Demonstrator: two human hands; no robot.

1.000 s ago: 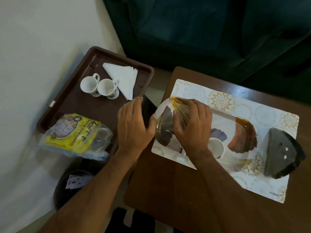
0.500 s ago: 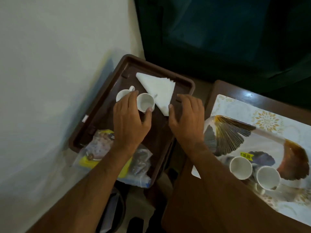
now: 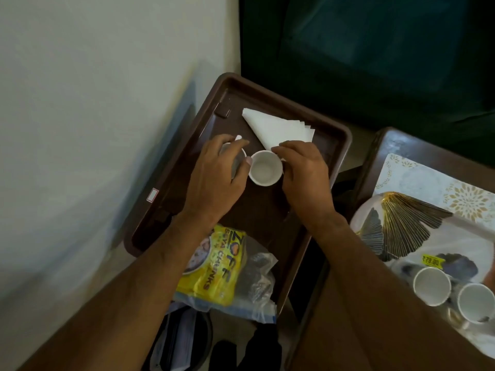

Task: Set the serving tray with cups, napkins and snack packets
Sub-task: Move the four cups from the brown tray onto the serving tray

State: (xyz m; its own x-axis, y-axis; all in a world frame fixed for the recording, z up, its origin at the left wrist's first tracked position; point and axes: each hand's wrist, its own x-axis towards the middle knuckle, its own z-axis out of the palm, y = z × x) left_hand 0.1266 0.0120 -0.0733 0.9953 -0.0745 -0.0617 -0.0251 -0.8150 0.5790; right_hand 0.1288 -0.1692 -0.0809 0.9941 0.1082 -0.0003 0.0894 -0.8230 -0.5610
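Where the brown tray's (image 3: 334, 145) rim faces the wall, around 9 o'clock, there's a small white sticker (image 3: 152, 195) with a red edge, too blurry to read. Next over, the left hand (image 3: 214, 180) is clamped down on the left cup (image 3: 235, 159). Its fingers are curled over the top, so only a bit of the rim and the white handle poke out at the hand's 12 o'clock. The thumb tip sits right up against the middle cup (image 3: 265, 168) at that cup's 9 o'clock.

At the tray's 6 o'clock is the snack packet (image 3: 214, 269), yellow, inside a clear plastic bag (image 3: 257, 279) that hangs over the near edge. It clearly says "ZOFF" and "CHUNKS". The word before "CHUNKS" looks like "SOYA", but the forearm covers part of it.

The middle cup stands upright and empty near the tray's centre. The napkins (image 3: 278, 129), a white folded triangle stack, lie flat at its 12 to 1 o'clock. The right hand (image 3: 302, 178) has its fingers (image 3: 278, 149) curled round the cup's 3 o'clock side, grasping it. The handle is hidden under them.

Further right, on the wooden table (image 3: 380, 145), a placemat (image 3: 417, 178) carries a patterned tray (image 3: 401, 223) with gold fan leaves. A yellow price sticker (image 3: 433, 261) on it reads "79.00", and two more white cups (image 3: 431, 286) stand side by side at its 5 o'clock.
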